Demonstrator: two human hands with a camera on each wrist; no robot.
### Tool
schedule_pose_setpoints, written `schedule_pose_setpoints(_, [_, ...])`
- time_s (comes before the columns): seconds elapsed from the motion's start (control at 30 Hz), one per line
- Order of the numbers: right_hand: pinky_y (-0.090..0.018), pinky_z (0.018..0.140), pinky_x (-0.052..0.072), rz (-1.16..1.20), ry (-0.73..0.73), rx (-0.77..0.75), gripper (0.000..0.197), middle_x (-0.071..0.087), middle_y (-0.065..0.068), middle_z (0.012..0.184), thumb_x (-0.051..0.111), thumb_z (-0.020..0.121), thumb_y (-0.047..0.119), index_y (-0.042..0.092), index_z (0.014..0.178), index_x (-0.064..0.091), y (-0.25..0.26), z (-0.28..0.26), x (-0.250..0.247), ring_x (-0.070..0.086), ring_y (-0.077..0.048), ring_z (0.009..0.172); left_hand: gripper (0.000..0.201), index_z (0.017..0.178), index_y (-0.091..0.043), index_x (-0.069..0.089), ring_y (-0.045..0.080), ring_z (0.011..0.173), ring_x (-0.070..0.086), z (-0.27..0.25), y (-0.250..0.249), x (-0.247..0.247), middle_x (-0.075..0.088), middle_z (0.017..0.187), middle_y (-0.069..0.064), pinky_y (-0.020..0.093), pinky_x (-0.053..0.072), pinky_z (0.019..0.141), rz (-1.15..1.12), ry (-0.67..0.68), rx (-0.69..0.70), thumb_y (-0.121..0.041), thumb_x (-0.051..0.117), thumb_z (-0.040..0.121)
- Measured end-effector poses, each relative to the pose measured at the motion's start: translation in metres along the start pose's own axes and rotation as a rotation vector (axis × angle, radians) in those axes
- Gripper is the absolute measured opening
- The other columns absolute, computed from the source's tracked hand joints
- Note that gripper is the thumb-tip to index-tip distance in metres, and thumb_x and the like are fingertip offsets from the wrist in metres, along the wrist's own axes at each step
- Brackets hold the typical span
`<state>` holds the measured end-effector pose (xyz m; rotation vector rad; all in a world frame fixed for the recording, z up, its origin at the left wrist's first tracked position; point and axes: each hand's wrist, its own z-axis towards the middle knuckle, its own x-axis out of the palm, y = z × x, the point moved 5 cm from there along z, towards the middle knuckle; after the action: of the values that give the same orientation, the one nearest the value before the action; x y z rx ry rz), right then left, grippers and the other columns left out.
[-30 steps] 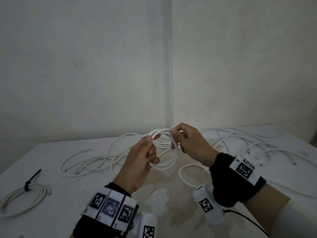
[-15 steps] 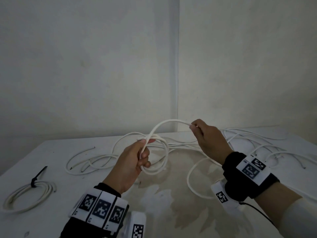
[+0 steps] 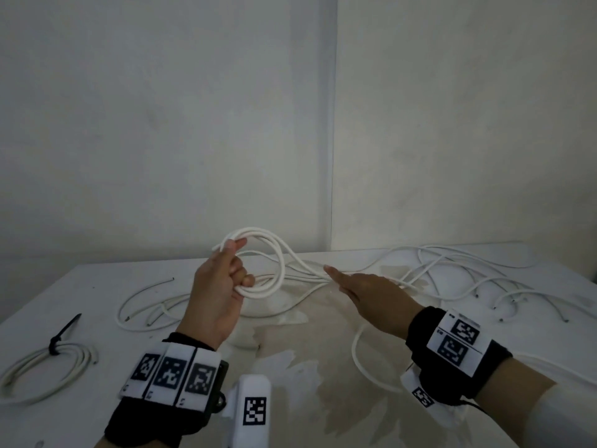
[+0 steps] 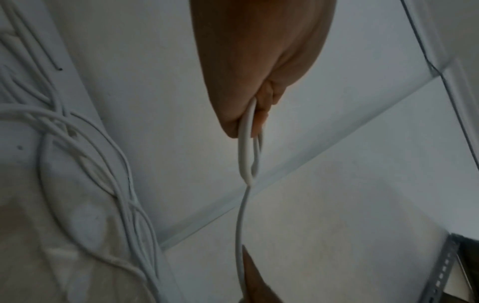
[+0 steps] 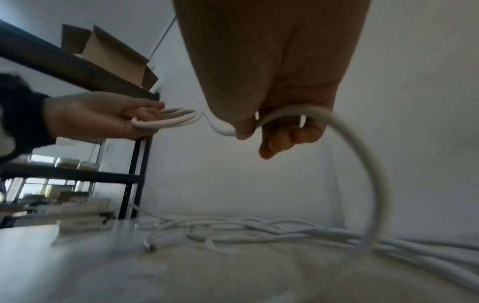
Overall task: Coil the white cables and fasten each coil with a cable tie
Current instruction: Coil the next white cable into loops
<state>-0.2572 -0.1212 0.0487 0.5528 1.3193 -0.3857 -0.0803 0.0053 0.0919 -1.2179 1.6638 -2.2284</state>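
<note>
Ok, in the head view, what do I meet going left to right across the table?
Tied coil with its black cable tie → left hand gripping the new coil → right hand → loose white cables.

Right hand point(image 5: 272, 98) grips a white cable point(image 5: 362, 147); left hand point(image 5: 103, 114) holds its coil point(image 5: 171, 121), loose cables point(image 5: 259, 229) seemingly beneath

A half-made white coil point(image 3: 258, 263) stands upright above the tabletop point(image 3: 97, 286), its tail point(image 3: 303, 263) trailing right into loose cables point(image 3: 452, 270), while a tied coil point(image 3: 48, 370) lies far left.
</note>
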Motion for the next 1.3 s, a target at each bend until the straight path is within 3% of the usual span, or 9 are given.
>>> schedule_pose_setpoints(0.1, [-0.024,0.046,0.034,-0.186,-0.295,-0.156,0.082,0.059,-0.006,0.078,0.071,0.072,-0.001,0.023,0.140,0.032,0.005,-0.005,-0.004,0.046,-0.016,0.052,0.024,0.090,-0.009,0.059,0.002,0.035,0.028,0.006,-0.004,-0.003,0.031,0.041,-0.011,0.013,0.031,0.038,-0.018,-0.059,0.059,-0.019,0.039,0.099])
schedule_pose_setpoints(0.2, [-0.020,0.041,0.016,-0.395,-0.500,-0.323,0.031,0.054,0.000,0.063,0.065,0.065,0.008,0.018,0.093,0.071,0.029,-0.010,-0.012,0.045,-0.013,0.041,0.022,0.089,-0.013,0.060,0.002,0.037,0.028,0.005,-0.002,0.004,0.031,0.043,-0.012,0.013,0.032,0.039,0.041,-0.080,0.115,-0.018,0.040,0.098])
schedule_pose_setpoints(0.27, [-0.021,0.036,0.019,-0.399,-0.535,-0.396,0.024,0.054,0.000,0.064,0.043,0.075,0.019,0.018,0.071,0.067,0.046,-0.010,-0.018,0.051,-0.014,0.045,0.021,0.087,-0.016,0.059,0.002,0.038,0.030,0.003,-0.002,0.010,0.031,0.049,-0.010,0.013,0.033,0.041,0.127,-0.084,0.171,-0.018,0.041,0.098])
schedule_pose_setpoints(0.33, [-0.020,0.035,0.027,-0.406,-0.528,-0.476,0.020,0.055,-0.001,0.066,0.047,0.076,0.018,0.016,0.061,0.061,0.062,-0.010,-0.022,0.052,-0.016,0.047,0.022,0.083,-0.020,0.058,0.001,0.040,0.033,0.001,-0.002,0.016,0.032,0.056,-0.007,0.014,0.033,0.044,0.261,-0.082,0.238,-0.018,0.042,0.098])
schedule_pose_setpoints(0.6, [-0.025,0.044,0.039,-0.302,-0.601,-0.735,0.013,0.056,-0.004,0.069,0.047,0.078,0.004,0.011,0.075,0.057,0.096,-0.013,-0.036,0.049,-0.018,0.052,0.030,0.069,-0.011,0.047,0.011,0.048,0.033,-0.006,0.024,0.034,0.036,0.055,0.000,0.024,0.030,0.051,0.408,0.098,0.080,-0.009,0.033,0.095])
schedule_pose_setpoints(0.8, [-0.019,0.043,0.029,0.020,-0.480,-0.575,0.012,0.058,0.001,0.073,0.050,0.074,0.024,0.016,0.081,0.056,0.093,-0.001,-0.050,0.054,-0.015,0.053,0.030,0.083,-0.007,0.061,0.021,0.083,0.062,-0.019,0.049,0.031,0.065,0.084,0.011,0.033,0.050,0.075,0.528,0.344,0.008,-0.004,0.034,0.096])
schedule_pose_setpoints(1.0, [-0.029,0.064,0.036,0.322,-0.231,-0.285,0.019,0.055,0.003,0.079,0.067,0.079,0.029,0.016,0.081,0.054,0.076,0.009,-0.049,0.052,-0.020,0.072,0.032,0.074,-0.007,0.059,0.012,0.051,0.047,-0.020,0.047,0.038,0.053,0.056,0.003,0.023,0.038,0.050,0.573,0.330,-0.014,-0.012,0.035,0.096])
schedule_pose_setpoints(1.13, [-0.022,0.053,0.035,0.622,-0.252,-0.205,0.033,0.049,0.010,0.056,0.078,0.071,0.023,0.026,0.064,0.046,0.059,0.012,-0.053,0.043,-0.008,0.053,0.031,0.065,-0.012,0.042,0.007,0.039,0.024,-0.020,0.047,0.041,0.028,0.048,-0.005,0.020,0.023,0.041,0.541,0.315,-0.105,-0.012,0.031,0.094])
schedule_pose_setpoints(1.3, [-0.015,0.051,0.030,0.748,-0.224,-0.171,0.020,0.046,0.005,0.056,0.070,0.080,0.022,0.028,0.068,0.056,0.043,0.015,-0.054,0.037,-0.006,0.052,0.034,0.062,-0.013,0.037,0.005,0.034,0.020,-0.022,0.043,0.037,0.031,0.046,-0.005,0.019,0.018,0.040,0.359,0.295,-0.239,-0.013,0.032,0.095])
